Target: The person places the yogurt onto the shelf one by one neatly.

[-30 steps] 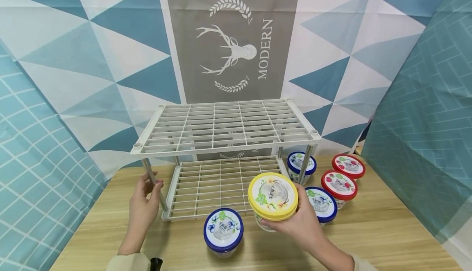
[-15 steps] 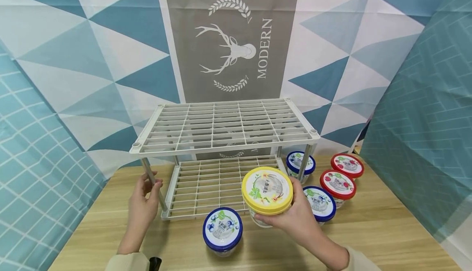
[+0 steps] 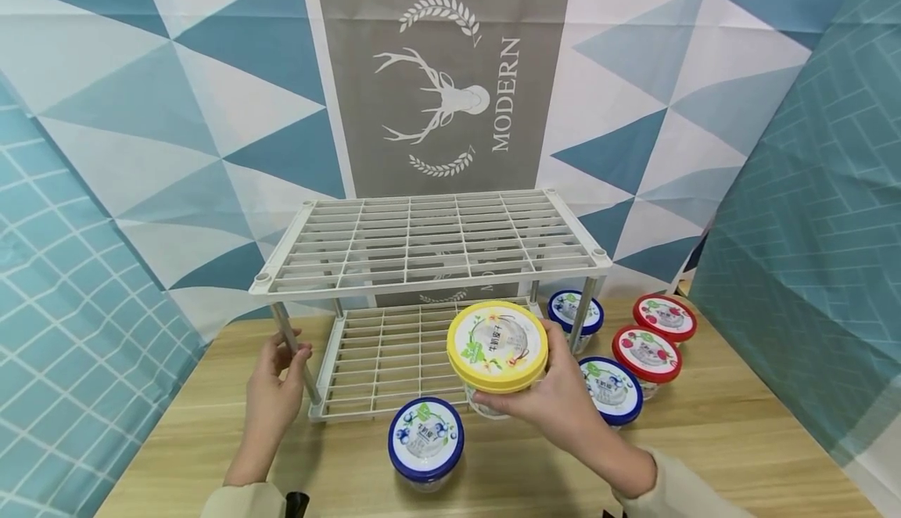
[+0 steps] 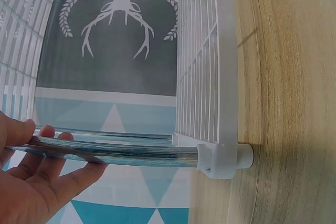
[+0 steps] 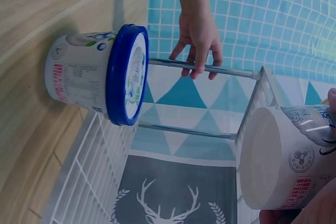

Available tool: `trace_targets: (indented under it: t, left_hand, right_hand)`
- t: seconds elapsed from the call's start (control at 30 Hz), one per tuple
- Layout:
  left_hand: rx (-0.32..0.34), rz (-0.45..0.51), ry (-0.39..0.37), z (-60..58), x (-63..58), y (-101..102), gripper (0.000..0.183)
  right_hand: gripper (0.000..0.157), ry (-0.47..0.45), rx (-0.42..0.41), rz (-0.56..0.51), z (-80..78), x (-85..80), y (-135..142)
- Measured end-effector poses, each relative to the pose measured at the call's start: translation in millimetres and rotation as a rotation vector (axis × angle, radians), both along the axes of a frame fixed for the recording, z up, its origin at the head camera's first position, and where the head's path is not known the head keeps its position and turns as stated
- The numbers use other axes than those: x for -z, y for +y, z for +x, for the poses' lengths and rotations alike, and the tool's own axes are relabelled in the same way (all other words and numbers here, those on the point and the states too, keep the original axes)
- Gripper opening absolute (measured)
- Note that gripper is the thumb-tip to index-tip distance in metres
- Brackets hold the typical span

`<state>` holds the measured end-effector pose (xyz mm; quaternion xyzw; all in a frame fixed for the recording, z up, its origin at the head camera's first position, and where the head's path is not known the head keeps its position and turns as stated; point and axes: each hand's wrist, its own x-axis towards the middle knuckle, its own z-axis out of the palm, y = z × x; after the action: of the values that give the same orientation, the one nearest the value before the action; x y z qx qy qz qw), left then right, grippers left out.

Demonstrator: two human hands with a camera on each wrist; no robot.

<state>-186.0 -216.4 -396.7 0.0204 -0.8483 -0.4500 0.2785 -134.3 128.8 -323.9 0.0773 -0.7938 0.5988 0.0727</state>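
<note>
My right hand point(image 3: 563, 401) grips a white tub with a yellow lid point(image 3: 497, 346), raised in front of the lower rack shelf. Its pale underside shows in the right wrist view, tilted towards the rack. My left hand point(image 3: 273, 385) holds the front left metal post point(image 4: 152, 156) of a white two-tier rack point(image 3: 429, 282), thumb on one side and fingers on the other. A tub with a blue lid point(image 3: 425, 440) stands upright on the table, just before the rack's front edge. Both rack shelves hold nothing.
Right of the rack stand two more blue-lidded tubs, one at the back point(image 3: 576, 311) and one nearer point(image 3: 611, 390). Beside them are two red-lidded tubs, the front one point(image 3: 646, 352) close to the other point(image 3: 665, 316). A patterned cloth point(image 3: 246, 111) hangs behind the wooden table point(image 3: 183, 424).
My right hand has carried the yellow-lidded tub left and towards the rack, slightly higher in the head view. My left hand keeps its hold on the post.
</note>
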Motion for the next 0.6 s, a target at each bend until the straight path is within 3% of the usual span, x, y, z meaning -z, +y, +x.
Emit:
trace_targets:
  t: [0.6]
  left_hand:
    - [0.016, 0.004, -0.038, 0.0, -0.1, -1.4, 0.029]
  right_hand:
    - [0.102, 0.083, -0.089, 0.017, -9.3, -31.9, -20.9]
